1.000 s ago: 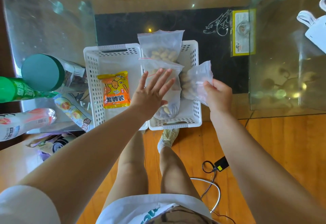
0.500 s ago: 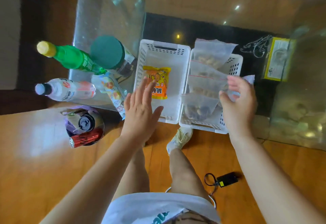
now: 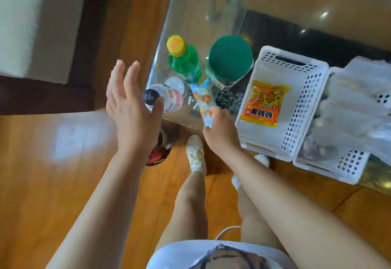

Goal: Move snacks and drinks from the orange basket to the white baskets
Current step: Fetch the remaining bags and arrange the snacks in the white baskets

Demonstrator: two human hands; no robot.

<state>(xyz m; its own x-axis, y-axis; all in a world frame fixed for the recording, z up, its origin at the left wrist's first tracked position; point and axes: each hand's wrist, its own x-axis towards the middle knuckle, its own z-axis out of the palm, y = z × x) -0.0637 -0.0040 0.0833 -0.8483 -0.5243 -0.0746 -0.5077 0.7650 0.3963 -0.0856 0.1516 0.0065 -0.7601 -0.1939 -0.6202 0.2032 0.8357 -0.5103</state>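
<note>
Two hands: left hand (image 3: 132,110) splayed empty; right hand (image 3: 220,130) grip closed on blurred snack tube (image 3: 204,101)

orange snack packet (image 3: 264,103): korean lettering, blurred, not legible.

Glass tabletop (image 3: 190,25) clear, glossy. White baskets (image 3: 304,90) perforated matt plastic. Orange snack packet (image 3: 264,103) shiny film. Right bags (image 3: 355,107) clear plastic. Floor (image 3: 42,184) polished wood.

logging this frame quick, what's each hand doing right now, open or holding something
Left hand: open, fingers spread, holding nothing, above the bottles.
Right hand: closed on the lower end of the peach-print snack pack.
</note>
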